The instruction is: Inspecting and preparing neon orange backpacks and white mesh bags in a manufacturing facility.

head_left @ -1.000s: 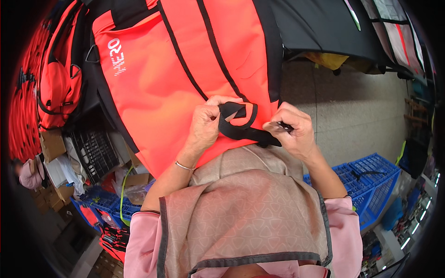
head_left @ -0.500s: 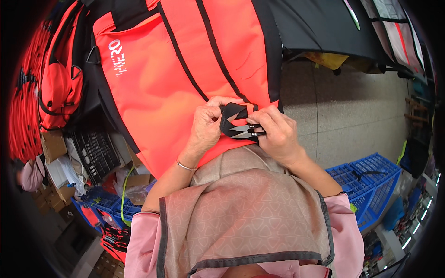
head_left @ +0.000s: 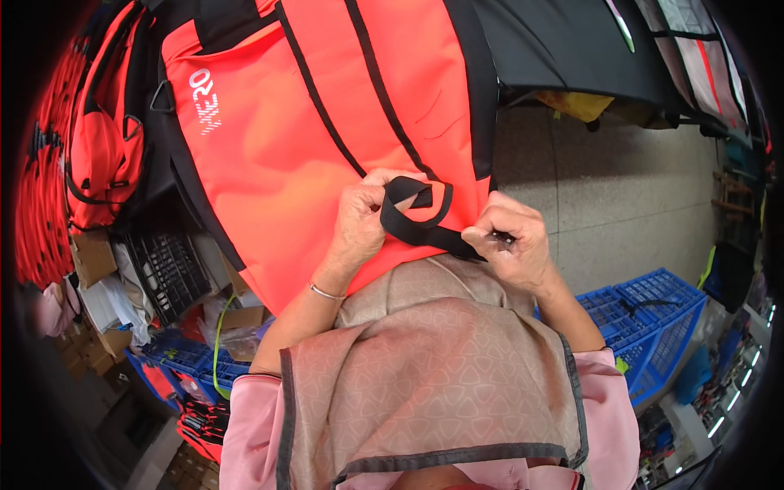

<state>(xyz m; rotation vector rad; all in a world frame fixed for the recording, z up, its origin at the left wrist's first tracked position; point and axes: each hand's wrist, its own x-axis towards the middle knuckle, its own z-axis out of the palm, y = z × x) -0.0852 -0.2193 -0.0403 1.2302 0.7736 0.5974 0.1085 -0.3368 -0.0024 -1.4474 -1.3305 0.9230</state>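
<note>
Left hand [head_left: 359, 222] pinches the looped end of a black strap [head_left: 416, 224] against an orange bag [head_left: 327, 139]. Right hand [head_left: 510, 245], fist closed, grips the strap's other end just beside the left hand. A blue crate [head_left: 653, 318] sits below the right hand.

Orange bag [head_left: 327, 139] with black stripes — black strap [head_left: 416, 224], blue crates [head_left: 645, 318].
</note>
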